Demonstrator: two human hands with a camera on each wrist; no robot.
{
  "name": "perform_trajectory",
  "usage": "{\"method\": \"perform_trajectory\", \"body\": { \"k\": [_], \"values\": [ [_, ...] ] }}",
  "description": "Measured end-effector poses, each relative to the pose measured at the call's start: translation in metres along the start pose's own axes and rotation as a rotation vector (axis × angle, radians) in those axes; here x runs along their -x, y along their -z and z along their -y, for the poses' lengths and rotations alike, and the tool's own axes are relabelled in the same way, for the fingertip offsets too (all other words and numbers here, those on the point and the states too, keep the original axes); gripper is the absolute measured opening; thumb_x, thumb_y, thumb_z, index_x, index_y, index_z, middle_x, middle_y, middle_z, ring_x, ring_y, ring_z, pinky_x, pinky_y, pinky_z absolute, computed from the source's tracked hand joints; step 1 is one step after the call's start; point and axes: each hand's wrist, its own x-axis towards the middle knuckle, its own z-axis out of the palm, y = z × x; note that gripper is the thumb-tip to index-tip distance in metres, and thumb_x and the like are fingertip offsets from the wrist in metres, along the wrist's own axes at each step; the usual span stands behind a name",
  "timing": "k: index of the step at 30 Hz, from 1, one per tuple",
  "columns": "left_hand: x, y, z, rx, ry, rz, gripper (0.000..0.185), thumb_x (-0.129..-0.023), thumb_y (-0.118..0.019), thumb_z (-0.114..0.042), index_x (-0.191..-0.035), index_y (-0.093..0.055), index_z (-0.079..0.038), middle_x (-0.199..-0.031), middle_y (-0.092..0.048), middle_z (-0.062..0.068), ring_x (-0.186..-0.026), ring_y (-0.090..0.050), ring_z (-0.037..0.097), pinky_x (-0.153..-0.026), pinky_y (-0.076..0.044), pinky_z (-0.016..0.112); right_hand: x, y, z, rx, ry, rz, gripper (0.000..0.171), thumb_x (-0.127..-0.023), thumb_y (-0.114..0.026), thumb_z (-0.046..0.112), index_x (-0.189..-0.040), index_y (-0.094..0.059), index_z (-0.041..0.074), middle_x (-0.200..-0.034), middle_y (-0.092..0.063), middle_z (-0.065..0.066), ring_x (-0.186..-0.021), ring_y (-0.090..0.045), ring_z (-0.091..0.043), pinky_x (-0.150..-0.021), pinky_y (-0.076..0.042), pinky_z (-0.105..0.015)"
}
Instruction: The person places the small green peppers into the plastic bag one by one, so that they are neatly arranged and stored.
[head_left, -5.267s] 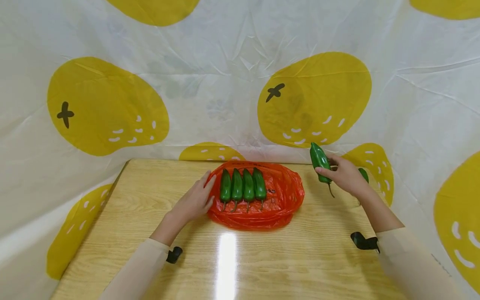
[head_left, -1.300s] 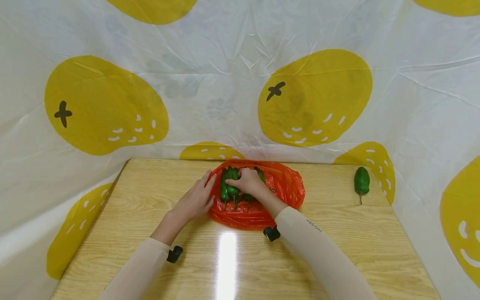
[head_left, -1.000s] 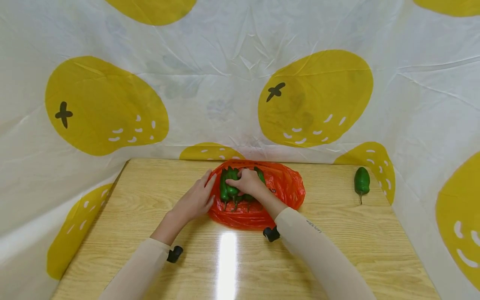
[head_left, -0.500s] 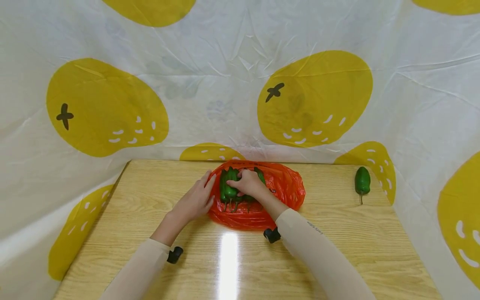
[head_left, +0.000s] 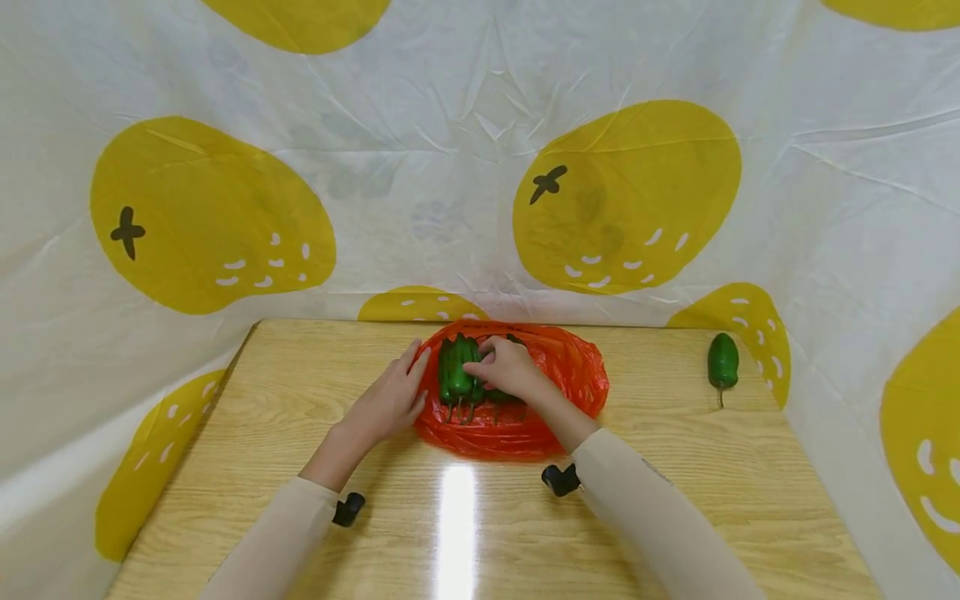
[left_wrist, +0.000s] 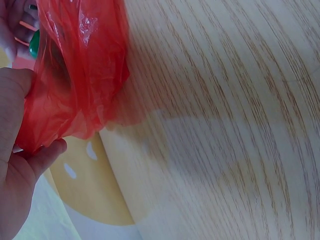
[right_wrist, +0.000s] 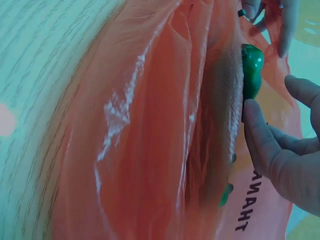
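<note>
An open red plastic bag (head_left: 566, 375) lies on the table with several green peppers (head_left: 459, 375) in it, stems toward me. One pepper rests on top of the others at the bag's left side. My left hand (head_left: 387, 396) holds the bag's left rim; in the left wrist view thumb and fingers lie about the red film (left_wrist: 75, 100). My right hand (head_left: 510, 367) is over the bag with fingers loosely spread. In the right wrist view a fingertip is right at a green pepper (right_wrist: 252, 70), and the thumb stands away from it. The right hand partly hides the peppers beneath.
A single green pepper (head_left: 723, 361) lies at the table's far right, stem toward me. The wooden table (head_left: 652, 467) ends at a white curtain (head_left: 427, 208) with yellow fruit prints, which rises behind and at both sides.
My right hand brought a pepper from the right into the bag, laid it on the others at the left, let go and drew slightly right. My left hand stayed at the rim.
</note>
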Motion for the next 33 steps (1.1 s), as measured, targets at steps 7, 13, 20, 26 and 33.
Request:
{"method": "perform_trajectory", "body": {
  "k": [7,13,20,26,33],
  "values": [
    [0.000,-0.001,0.001,0.000,-0.007,-0.017,0.070,-0.095,-0.069,-0.014,-0.153,-0.039,0.010,-0.159,-0.035,0.034,-0.129,-0.057,0.049,-0.108,-0.051,0.052,0.016,0.012,-0.007,-0.134,0.053,0.025,0.054,-0.098,-0.072,0.028,-0.142,-0.056,0.001,-0.113,-0.072,-0.014,-0.094,-0.076,-0.032,-0.086,-0.063,-0.045],
    [0.000,0.000,0.001,-0.003,0.004,-0.011,0.070,-0.096,-0.069,-0.015,-0.153,-0.039,0.010,-0.159,-0.035,0.034,-0.132,-0.055,0.048,-0.109,-0.050,0.053,0.033,0.026,-0.015,-0.239,0.081,0.034,0.050,-0.099,-0.070,0.027,-0.142,-0.055,0.007,-0.123,-0.068,-0.015,-0.104,-0.073,-0.038,-0.095,-0.059,-0.053],
    [0.002,0.000,0.001,0.006,0.005,-0.013,0.069,-0.095,-0.069,-0.014,-0.153,-0.039,0.010,-0.159,-0.035,0.034,-0.131,-0.055,0.049,-0.109,-0.050,0.054,0.051,0.049,-0.024,-0.327,0.151,-0.027,0.046,-0.099,-0.070,0.020,-0.139,-0.056,0.002,-0.122,-0.065,-0.021,-0.105,-0.071,-0.045,-0.094,-0.059,-0.057],
    [0.003,-0.002,0.001,0.002,-0.005,-0.011,0.069,-0.095,-0.068,-0.014,-0.153,-0.039,0.010,-0.159,-0.035,0.034,-0.128,-0.057,0.049,-0.107,-0.052,0.052,0.066,0.073,-0.039,-0.349,0.195,-0.097,0.046,-0.099,-0.071,0.019,-0.139,-0.056,0.001,-0.124,-0.064,-0.022,-0.100,-0.074,-0.026,-0.089,-0.063,-0.039],
    [0.002,-0.002,0.000,-0.025,-0.005,0.017,0.066,-0.099,-0.066,-0.019,-0.154,-0.041,0.006,-0.160,-0.033,0.034,-0.127,-0.058,0.047,-0.106,-0.053,0.051,0.083,0.109,-0.058,-0.306,0.225,-0.207,0.051,-0.101,-0.067,0.020,-0.143,-0.050,-0.004,-0.126,-0.062,-0.025,-0.096,-0.072,-0.003,-0.087,-0.060,-0.021]
  ]
}}
